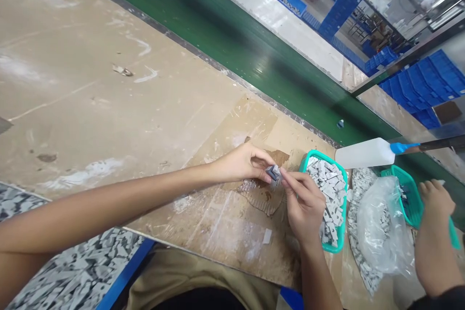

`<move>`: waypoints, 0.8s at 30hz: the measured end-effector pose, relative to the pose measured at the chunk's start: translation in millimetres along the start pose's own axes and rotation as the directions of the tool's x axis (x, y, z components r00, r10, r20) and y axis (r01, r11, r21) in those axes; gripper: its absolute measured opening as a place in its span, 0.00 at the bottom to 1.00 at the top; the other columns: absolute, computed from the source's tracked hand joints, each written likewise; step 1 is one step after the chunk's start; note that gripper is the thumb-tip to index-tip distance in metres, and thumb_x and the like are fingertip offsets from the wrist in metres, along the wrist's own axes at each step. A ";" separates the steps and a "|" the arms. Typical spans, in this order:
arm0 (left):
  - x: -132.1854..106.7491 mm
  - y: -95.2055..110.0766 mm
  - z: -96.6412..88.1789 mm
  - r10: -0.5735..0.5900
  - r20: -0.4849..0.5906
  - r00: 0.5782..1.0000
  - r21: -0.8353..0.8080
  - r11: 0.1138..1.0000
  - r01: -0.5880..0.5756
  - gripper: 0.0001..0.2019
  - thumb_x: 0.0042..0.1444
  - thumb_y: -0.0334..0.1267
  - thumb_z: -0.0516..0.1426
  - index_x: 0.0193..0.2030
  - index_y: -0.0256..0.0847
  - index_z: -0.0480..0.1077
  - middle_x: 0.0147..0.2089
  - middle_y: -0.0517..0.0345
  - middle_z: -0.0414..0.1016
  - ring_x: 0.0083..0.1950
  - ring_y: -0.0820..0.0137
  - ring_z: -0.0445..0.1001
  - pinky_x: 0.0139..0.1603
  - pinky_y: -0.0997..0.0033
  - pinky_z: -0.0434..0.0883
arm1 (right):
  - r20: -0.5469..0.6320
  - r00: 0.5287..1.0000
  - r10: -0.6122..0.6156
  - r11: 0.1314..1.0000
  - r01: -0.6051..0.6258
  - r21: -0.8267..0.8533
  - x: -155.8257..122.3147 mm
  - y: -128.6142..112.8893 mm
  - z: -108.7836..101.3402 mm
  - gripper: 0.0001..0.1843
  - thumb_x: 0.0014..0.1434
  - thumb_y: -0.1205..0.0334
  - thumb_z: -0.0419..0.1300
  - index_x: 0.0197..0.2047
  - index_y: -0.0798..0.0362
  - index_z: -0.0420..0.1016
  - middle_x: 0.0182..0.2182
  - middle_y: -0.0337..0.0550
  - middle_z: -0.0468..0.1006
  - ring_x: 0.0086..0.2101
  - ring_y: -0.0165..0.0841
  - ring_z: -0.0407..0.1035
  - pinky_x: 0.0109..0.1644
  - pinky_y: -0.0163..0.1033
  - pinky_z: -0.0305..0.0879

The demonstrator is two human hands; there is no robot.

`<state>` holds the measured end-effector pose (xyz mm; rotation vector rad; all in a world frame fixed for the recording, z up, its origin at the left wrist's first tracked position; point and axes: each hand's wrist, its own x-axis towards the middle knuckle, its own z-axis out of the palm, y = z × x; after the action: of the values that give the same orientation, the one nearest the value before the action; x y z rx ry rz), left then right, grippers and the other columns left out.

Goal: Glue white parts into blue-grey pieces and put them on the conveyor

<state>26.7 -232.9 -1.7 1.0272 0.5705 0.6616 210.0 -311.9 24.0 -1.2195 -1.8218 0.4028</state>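
Pinched between left hand point(240, 164) and right hand point(303, 206): one small grey block point(273, 174), right by a teal plastic basket point(318, 158) of grey pieces point(327, 189).

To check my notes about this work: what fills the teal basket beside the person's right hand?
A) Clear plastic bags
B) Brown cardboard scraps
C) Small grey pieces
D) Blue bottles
C. The teal basket beside the right hand is heaped with small grey pieces.
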 end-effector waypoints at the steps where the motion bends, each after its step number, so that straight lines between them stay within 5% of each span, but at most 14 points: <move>1: 0.2 -0.5 -0.1 0.002 0.001 1.000 -0.001 1.000 -0.002 0.10 0.41 0.26 0.68 0.33 0.35 0.80 0.34 0.54 0.82 0.36 0.72 0.79 0.41 0.74 0.75 | -0.002 1.000 -0.005 1.000 0.005 0.000 0.0 0.1 0.1 0.26 0.62 0.77 0.57 0.55 0.40 0.79 0.37 0.41 0.79 0.36 0.30 0.75 0.38 0.35 0.73; 7: -0.8 -6.6 0.8 0.019 -0.047 0.999 0.022 1.000 -0.018 0.11 0.41 0.29 0.69 0.35 0.34 0.80 0.34 0.54 0.82 0.34 0.71 0.79 0.38 0.74 0.75 | -0.007 0.999 -0.042 0.999 0.042 -0.035 -0.4 1.7 0.2 0.28 0.62 0.79 0.56 0.56 0.40 0.78 0.37 0.42 0.79 0.36 0.30 0.74 0.38 0.35 0.72; 16: -8.4 -4.8 10.5 0.261 -0.156 0.953 0.259 0.942 -0.216 0.07 0.44 0.31 0.67 0.33 0.34 0.81 0.33 0.55 0.76 0.35 0.70 0.78 0.36 0.75 0.76 | 0.071 0.994 -0.078 0.996 0.081 -0.049 -3.6 4.8 -0.6 0.34 0.60 0.82 0.52 0.59 0.39 0.75 0.38 0.43 0.75 0.37 0.29 0.73 0.38 0.34 0.71; 24: -11.3 -2.6 13.3 0.175 -0.188 0.966 0.272 0.955 -0.120 0.06 0.44 0.29 0.65 0.32 0.33 0.79 0.31 0.56 0.76 0.31 0.72 0.76 0.30 0.78 0.73 | 0.131 0.989 -0.075 0.997 0.077 -0.013 -0.3 7.0 4.3 0.29 0.63 0.78 0.52 0.59 0.40 0.76 0.33 0.41 0.71 0.32 0.29 0.70 0.34 0.33 0.69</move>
<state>29.1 -249.9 2.8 1.2616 0.7852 0.8515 210.7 -308.0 16.8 -1.1554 -1.9809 0.4323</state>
